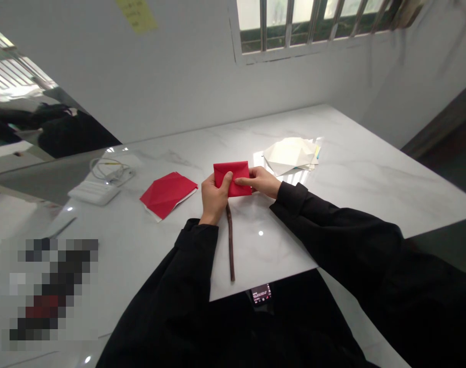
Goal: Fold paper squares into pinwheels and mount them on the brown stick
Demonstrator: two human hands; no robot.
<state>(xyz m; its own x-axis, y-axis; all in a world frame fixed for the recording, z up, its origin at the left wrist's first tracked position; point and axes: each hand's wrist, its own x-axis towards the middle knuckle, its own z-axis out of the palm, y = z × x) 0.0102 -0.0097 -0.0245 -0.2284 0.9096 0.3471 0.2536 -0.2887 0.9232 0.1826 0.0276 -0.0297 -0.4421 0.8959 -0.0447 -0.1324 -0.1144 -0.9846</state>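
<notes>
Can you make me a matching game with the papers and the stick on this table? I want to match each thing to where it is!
Things:
1. small red folded paper
2. bigger red folded paper
3. cream papers
4. brown stick

Places:
A. flat on the table, left of the left hand
B. beyond the right hand
C. held by both hands
D. running from the left hand toward the table's near edge

Pairs: 1-C, 2-A, 3-B, 4-D.

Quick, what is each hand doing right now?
Left hand: closed on the red paper, thumb on top.
Right hand: closed on the same paper's right side.
</notes>
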